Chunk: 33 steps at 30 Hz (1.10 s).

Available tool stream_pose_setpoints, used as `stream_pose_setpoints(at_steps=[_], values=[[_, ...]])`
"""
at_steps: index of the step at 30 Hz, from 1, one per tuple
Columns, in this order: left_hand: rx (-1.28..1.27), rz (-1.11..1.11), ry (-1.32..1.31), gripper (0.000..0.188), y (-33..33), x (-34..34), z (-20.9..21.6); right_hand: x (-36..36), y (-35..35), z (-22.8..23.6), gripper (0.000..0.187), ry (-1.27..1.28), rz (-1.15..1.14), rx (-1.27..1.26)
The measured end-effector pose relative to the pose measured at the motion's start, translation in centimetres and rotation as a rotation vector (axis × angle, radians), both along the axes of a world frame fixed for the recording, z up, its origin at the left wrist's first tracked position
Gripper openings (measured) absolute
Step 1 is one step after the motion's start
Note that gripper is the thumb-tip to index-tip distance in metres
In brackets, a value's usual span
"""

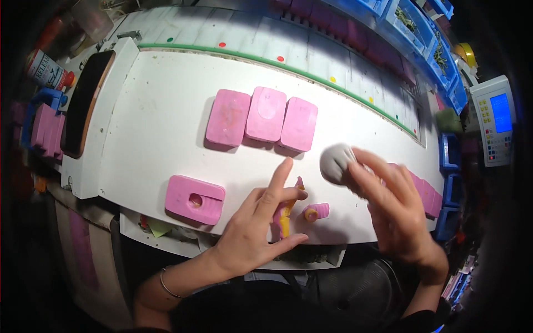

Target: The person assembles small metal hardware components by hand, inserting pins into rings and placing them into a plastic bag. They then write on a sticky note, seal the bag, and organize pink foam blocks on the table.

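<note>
My right hand (397,205) is raised over the right part of the white worktop (139,127). Its fingers pinch a rounded, grey, cloth-like bundle (335,163), slightly blurred. My left hand (252,225) has its fingers spread, with the index pointing away from me. Between its thumb and other fingers stands a pink-and-yellow mould piece (285,217); whether they touch it, I cannot tell. Just right of it lies a small pink ribbed plug (316,211) with a yellow end. To the left sits a pink mould half (194,200) with a round hole and a groove.
Three pink blocks (265,115) lie side by side toward the back. A green-edged rack (266,62) runs behind them. Blue bins (411,28) stand at the far right, near a control box (494,122) with a blue screen. More pink blocks (425,194) line the right edge.
</note>
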<state>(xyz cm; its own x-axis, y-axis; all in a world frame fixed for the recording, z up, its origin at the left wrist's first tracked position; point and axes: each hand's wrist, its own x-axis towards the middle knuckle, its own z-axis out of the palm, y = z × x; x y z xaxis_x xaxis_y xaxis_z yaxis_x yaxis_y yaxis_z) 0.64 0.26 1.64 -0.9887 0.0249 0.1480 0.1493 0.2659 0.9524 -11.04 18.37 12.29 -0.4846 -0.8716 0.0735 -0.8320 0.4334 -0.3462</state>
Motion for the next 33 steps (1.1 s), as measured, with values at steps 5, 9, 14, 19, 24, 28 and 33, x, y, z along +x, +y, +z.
stream_pose_setpoints(at_steps=[5, 9, 14, 19, 24, 28, 33], values=[[0.094, -0.001, -0.071, 0.112, 0.0, 0.0, -0.1, 1.8, 1.6, -2.9, 0.051, 0.171, 0.014, -0.074], [0.136, 0.019, -0.062, 0.114, 0.3, -0.1, -0.2, 2.3, 1.2, -2.8, 0.049, 0.287, 0.042, -0.029], [0.253, 0.088, -0.031, 0.099, 0.6, 0.1, -0.9, 2.6, 1.1, -2.4, 0.047, 0.356, 0.072, 0.002], [0.279, 0.061, -0.053, 0.102, -0.2, 0.3, -0.7, 3.5, 0.6, -2.9, 0.04, 0.463, 0.094, 0.056], [0.187, -0.001, -0.043, 0.112, -0.3, -0.3, -0.4, 3.7, -0.1, -4.3, 0.037, 0.576, 0.257, 0.096], [0.208, -0.013, -0.064, 0.116, -0.5, -0.3, -0.4, 3.6, -0.5, -4.5, 0.036, 0.48, 0.231, 0.11], [0.183, 0.0, -0.038, 0.117, -0.6, -0.3, -0.5, 3.7, -0.5, -3.9, 0.042, 0.506, 0.302, 0.145]])
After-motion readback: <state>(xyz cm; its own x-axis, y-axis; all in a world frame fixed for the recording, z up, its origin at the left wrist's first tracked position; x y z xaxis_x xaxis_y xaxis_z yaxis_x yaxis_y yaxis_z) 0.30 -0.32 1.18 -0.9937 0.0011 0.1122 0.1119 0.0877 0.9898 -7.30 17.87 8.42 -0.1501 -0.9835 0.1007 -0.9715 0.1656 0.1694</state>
